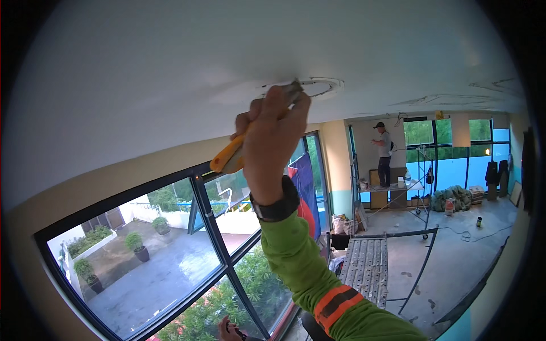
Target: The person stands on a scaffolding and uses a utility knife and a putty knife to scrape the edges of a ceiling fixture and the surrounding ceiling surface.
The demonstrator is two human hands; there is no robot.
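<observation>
Raised to the white ceiling (179, 64), my right hand (277, 128) is closed around a yellow-handled hand tool (229, 154). The tool's greyish end (295, 86) is at the left side of a round outline in the ceiling (320, 87), marked by a rough, broken rim. My fingers hide part of the tool, so its exact kind is unclear. A green sleeve with an orange and dark band covers my right arm, and a black watch is on the wrist. At the bottom edge, what seems to be my left hand (226, 329) is partly seen beside a dark thing; its grip is unclear.
Black-framed windows (226, 243) run along the left. Below at right is a perforated metal scaffold platform (364, 264) with a curved tube rail (420, 270). Farther back, a person (384, 153) stands on another scaffold. Sacks (452, 199) and a cable (467, 236) lie on the floor.
</observation>
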